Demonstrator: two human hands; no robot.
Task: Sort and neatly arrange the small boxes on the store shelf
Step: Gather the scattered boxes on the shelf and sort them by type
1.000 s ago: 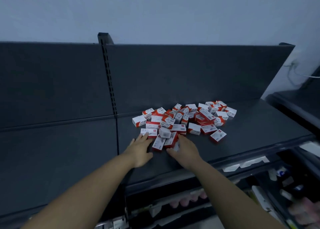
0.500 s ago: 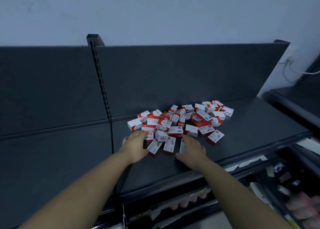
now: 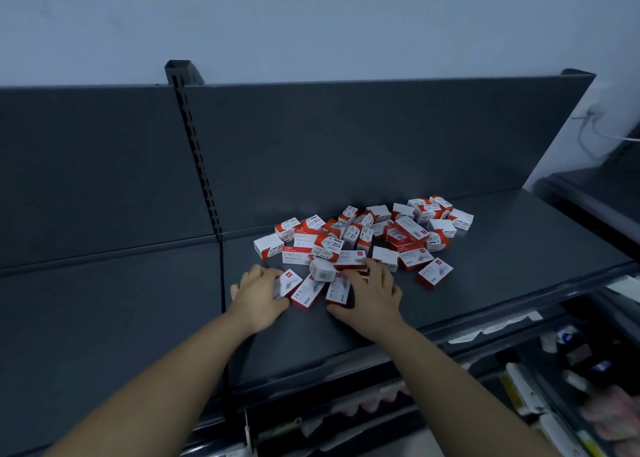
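Bracketing three boxes [image 3: 308, 292] at the near edge of the pile [image 3: 363, 235] on the shelf [image 3: 519, 248], we rest the left hand [image 3: 259, 290], fingers relaxed, against the leftmost. The right hand [image 3: 372, 294] lies spread over the rightmost. Their long axes point away from us.

Pale bluish wall [image 3: 311, 13], dim light. Dk grey back panel [image 3: 363, 138] w/ slotted upright [image 3: 194, 145] behind dk shelf [image 3: 519, 248]. Cable [image 3: 594, 134] on wall at right. Blurred lower tiers [image 3: 540, 387] under shelf's front edge.
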